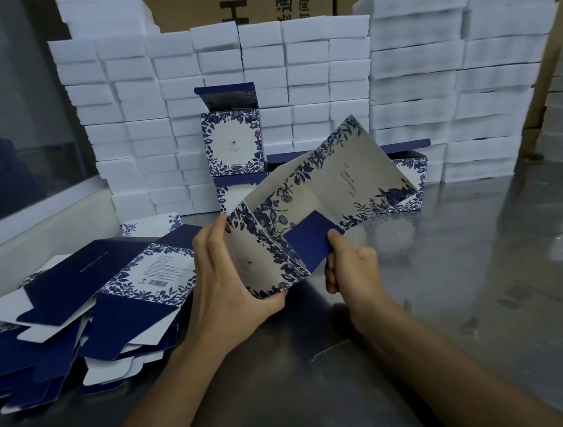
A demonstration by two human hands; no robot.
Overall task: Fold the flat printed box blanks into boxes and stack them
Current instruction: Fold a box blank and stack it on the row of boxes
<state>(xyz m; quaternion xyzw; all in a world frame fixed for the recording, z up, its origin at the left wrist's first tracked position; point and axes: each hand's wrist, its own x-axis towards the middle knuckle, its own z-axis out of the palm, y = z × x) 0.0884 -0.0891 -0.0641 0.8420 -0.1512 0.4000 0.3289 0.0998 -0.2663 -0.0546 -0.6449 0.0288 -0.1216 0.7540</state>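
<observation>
I hold a blue-and-white floral box blank (326, 188) above the steel table, partly opened into a sleeve and tilted up to the right. My left hand (226, 284) grips its near left panel, thumb under the bottom edge. My right hand (348, 265) pinches the dark blue flap (310, 243) at the near end. A loose pile of flat blanks (85, 301) lies at the left. Folded boxes stand behind: one upright with its lid open (232, 142) on top of another, and a low one (410, 170) to the right, partly hidden by the held blank.
White foam blocks (260, 77) are stacked in a wall across the back, with taller stacks (459, 75) at the right. Brown cartons rise behind them. A window with a white ledge (33, 216) runs along the left. The steel table (486, 279) is reflective.
</observation>
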